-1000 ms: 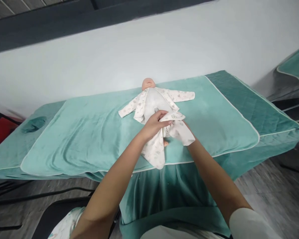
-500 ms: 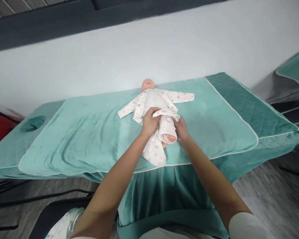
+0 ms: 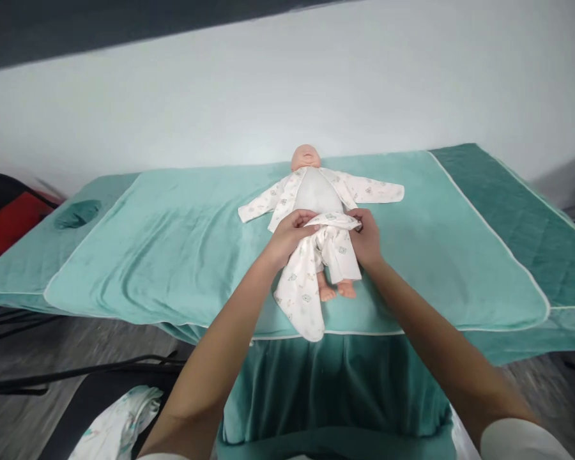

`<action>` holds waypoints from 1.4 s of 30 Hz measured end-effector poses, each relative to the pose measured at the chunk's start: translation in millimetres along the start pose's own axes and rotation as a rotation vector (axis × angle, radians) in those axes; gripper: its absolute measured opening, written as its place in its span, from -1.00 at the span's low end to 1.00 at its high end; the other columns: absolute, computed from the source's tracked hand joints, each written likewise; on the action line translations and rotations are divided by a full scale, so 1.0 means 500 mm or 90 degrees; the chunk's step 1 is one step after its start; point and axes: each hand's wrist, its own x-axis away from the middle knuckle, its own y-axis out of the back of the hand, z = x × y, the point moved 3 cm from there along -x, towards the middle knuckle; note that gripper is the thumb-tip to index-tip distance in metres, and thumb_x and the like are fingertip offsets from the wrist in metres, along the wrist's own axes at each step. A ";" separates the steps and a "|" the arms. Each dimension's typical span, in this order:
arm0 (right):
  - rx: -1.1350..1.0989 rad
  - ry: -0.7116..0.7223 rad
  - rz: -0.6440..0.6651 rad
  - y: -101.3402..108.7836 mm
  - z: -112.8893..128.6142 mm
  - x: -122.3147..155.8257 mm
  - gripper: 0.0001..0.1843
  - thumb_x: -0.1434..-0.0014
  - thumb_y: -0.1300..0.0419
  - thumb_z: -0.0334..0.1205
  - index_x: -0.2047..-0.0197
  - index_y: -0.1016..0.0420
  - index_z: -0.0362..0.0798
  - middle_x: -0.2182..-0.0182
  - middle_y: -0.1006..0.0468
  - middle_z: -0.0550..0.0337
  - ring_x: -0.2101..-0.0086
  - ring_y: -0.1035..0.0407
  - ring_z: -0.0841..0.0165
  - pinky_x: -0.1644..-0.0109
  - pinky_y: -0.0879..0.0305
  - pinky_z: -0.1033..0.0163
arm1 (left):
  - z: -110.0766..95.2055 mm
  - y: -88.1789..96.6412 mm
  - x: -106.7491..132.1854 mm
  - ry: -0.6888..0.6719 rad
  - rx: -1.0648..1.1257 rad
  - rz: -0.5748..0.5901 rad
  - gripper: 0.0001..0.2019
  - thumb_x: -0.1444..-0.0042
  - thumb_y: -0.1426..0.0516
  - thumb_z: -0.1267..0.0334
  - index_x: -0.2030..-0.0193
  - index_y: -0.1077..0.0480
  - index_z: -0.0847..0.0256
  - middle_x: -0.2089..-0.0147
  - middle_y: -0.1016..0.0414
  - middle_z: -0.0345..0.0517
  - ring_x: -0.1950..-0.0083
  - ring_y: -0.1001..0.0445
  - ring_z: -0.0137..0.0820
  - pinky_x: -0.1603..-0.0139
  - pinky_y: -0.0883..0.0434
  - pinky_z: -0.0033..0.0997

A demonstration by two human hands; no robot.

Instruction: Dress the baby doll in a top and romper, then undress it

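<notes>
A baby doll (image 3: 306, 157) lies on its back, head toward the wall, in an open white printed jacket (image 3: 374, 190) with sleeves spread wide. White printed pants (image 3: 344, 255) are bunched around its lower body. At the waistband's left side, my left hand (image 3: 292, 235) pinches the cloth. My right hand (image 3: 365, 237) grips the waistband at the other side, its fingertips partly hidden by cloth. One pant leg (image 3: 301, 300) lies flat and slants to the left, over the bed's near edge. Both bare feet (image 3: 336, 291) show below the other pant leg.
The doll rests on a green cover (image 3: 182, 255) over a long bed with a face hole (image 3: 78, 214) at the left. A white wall (image 3: 220, 108) stands behind. Patterned cloth (image 3: 119, 425) lies on a black chair (image 3: 71, 409) at lower left. Something red (image 3: 12, 223) is at far left.
The doll's raised leg has come down, and both feet now show on the bed. My hands have moved outward and hold the waistband at its two sides. The view has shifted.
</notes>
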 end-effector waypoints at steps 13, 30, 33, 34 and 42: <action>-0.005 -0.122 0.574 -0.105 0.110 -0.161 -0.76 0.09 -0.50 -0.20 0.31 -0.63 -0.02 0.47 -0.54 0.27 0.31 -0.49 0.23 0.27 -0.35 0.23 | 0.010 -0.006 -0.007 -0.087 0.009 -0.186 -0.77 -0.08 -0.29 0.23 0.14 -0.42 0.18 0.15 -0.55 -0.14 0.10 -0.51 -0.38 0.03 -0.43 -0.36; -0.187 -0.219 0.582 -0.086 0.088 -0.141 -0.55 0.09 -0.51 -0.02 0.18 -0.56 -0.05 0.36 -0.58 0.23 0.38 -0.47 0.34 0.35 -0.39 0.29 | 0.028 -0.003 -0.009 0.043 0.138 -0.134 -0.63 0.02 -0.38 0.12 0.13 -0.45 0.21 0.27 -0.51 -0.18 0.30 -0.48 -0.40 0.26 -0.40 -0.42; -0.066 -0.182 0.707 -0.078 0.094 -0.133 -0.57 0.11 -0.52 -0.05 0.19 -0.63 -0.06 0.33 -0.64 0.18 0.32 -0.52 0.26 0.27 -0.41 0.24 | 0.030 -0.003 -0.024 0.013 0.144 -0.172 -0.67 0.01 -0.39 0.10 0.19 -0.45 0.21 0.34 -0.47 -0.21 0.36 -0.43 -0.44 0.31 -0.36 -0.45; -0.054 -0.188 0.717 -0.077 0.091 -0.131 -0.61 0.09 -0.51 -0.04 0.22 -0.64 -0.07 0.34 -0.65 0.18 0.32 -0.52 0.25 0.27 -0.41 0.24 | 0.031 -0.004 -0.027 0.005 0.135 -0.183 -0.67 0.00 -0.38 0.07 0.21 -0.46 0.21 0.35 -0.47 -0.21 0.36 -0.43 -0.44 0.31 -0.36 -0.45; -0.303 -0.298 0.497 -0.092 0.063 -0.114 -0.61 0.03 -0.46 -0.12 0.14 -0.60 -0.12 0.26 -0.66 0.11 0.28 -0.55 0.26 0.20 -0.46 0.21 | 0.008 -0.023 -0.009 0.056 0.030 -0.051 -0.55 0.11 -0.46 0.06 0.14 -0.53 0.26 0.27 -0.58 -0.09 0.26 -0.52 -0.33 0.23 -0.41 -0.38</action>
